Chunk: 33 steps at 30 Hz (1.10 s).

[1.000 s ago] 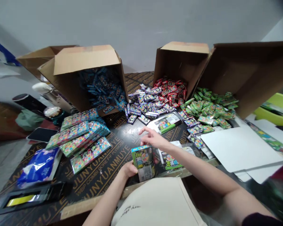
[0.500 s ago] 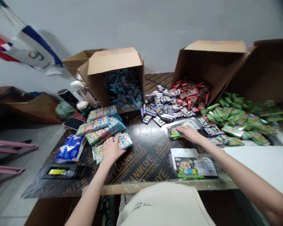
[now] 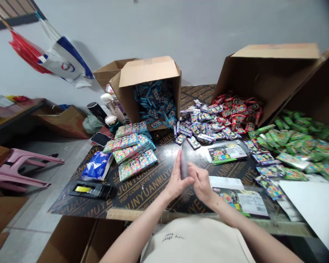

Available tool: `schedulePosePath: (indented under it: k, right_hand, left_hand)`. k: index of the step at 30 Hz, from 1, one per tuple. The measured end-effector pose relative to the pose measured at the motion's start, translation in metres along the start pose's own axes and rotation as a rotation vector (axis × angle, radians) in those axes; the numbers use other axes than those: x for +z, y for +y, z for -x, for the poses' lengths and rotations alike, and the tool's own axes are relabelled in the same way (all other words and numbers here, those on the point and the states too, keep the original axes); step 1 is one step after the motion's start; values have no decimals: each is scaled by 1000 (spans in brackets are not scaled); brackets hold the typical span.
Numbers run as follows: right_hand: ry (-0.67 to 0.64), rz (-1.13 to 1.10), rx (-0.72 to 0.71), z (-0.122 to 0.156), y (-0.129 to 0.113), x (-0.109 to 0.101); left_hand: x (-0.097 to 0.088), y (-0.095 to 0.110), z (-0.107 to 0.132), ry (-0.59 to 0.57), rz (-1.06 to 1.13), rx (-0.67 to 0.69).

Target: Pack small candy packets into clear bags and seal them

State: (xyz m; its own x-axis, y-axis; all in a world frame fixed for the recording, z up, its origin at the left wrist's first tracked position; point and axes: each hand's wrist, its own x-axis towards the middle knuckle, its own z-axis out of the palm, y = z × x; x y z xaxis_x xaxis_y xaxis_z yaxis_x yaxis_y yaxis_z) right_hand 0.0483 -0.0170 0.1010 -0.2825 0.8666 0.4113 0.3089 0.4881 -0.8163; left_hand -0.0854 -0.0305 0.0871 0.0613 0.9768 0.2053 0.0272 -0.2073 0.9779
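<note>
My left hand [image 3: 176, 179] and my right hand [image 3: 200, 182] meet over the near middle of the dark plywood table [image 3: 142, 186]. Together they pinch a thin, shiny clear sleeve [image 3: 184, 160] held upright on edge between them. A printed flat pack [image 3: 227, 152] lies just beyond my right hand. Another printed flat pack [image 3: 242, 201] lies near the table's front edge at my right wrist. A stack of filled colourful packs [image 3: 133, 151] sits left of my left hand.
Cardboard boxes lie on their sides at the back, spilling blue packets [image 3: 156, 102], purple packets [image 3: 200, 122], red packets [image 3: 237, 111] and green packets [image 3: 296, 140]. A blue tissue pack [image 3: 97, 166] and a black tape dispenser [image 3: 90, 190] sit at left. White sheets [image 3: 315, 201] lie at right. A pink stool [image 3: 19, 168] stands left.
My left hand left the stack of filled packs and my right hand left the flat pack; both came together in front of me, now holding a clear sleeve. The camera turned left.
</note>
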Motion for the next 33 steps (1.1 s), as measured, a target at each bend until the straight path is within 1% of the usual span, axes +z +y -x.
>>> schedulePosePath:
  k: [2,3,6,7,9,12,14,17,18,19,22,23,24,25,26,27,28,29,30,31,32,33]
  right_hand:
    - [-1,-140,14,-1,-13,8]
    - [35,-153,1,-2,-15,7]
    - [193,-61,-35,-11,-12,-8]
    - [224,-27,-33,-14,-11,-13]
    - [214,11,-13,-20,-8,-23]
    - [91,29,15,-25,-8,-33]
    - [-69,40,-20,-29,-8,-39]
    - [-377,114,-131,-32,-11,-51]
    - [-447,151,-151,-33,-12,-54]
    - [-488,184,-153,-33,-13,-57]
    - [-519,204,-85,-33,-12,-61]
    - [-507,167,-62,-32,-10,-60]
    - [-469,108,-39,-31,-8,-58]
    - [-389,39,-11,-30,-5,-55]
    - [-275,-29,32,-29,-2,-50]
    - [-157,-96,92,-27,2,-46]
    - [-74,-167,167,-26,5,-41]
    - [-57,-245,246,-23,8,-35]
    - [-102,-326,317,-21,11,-31]
    - [-183,-400,366,-19,14,-27]
    - [-259,-455,388,-18,16,-24]
    - [-297,-480,390,-18,18,-22]
  left_hand:
    - [9,7,2,-8,222,-98]
    - [9,10,4,-39,303,-153]
    - [1,16,10,-215,481,-300]
    - [-1,17,12,-259,518,-338]
    - [-2,19,15,-302,560,-388]
    - [-2,22,16,-322,543,-428]
    - [-3,26,14,-325,518,-436]
    - [-7,33,11,-317,476,-405]
    - [-8,35,11,-314,455,-391]
    - [-9,36,11,-312,433,-388]
    - [-9,36,11,-284,400,-465]
    - [-9,35,11,-250,409,-507]
    - [-9,33,11,-203,428,-547]
    - [-9,32,10,-148,451,-577]
    - [-10,31,10,-98,474,-595]
    - [-11,30,9,-60,492,-604]
    - [-12,30,9,-40,498,-608]
    - [-14,29,8,-32,490,-606]
    - [-15,29,8,-33,463,-595]
    - [-17,28,8,-40,416,-573]
    - [-19,27,8,-51,345,-540]
    - [-20,26,9,-65,257,-498]
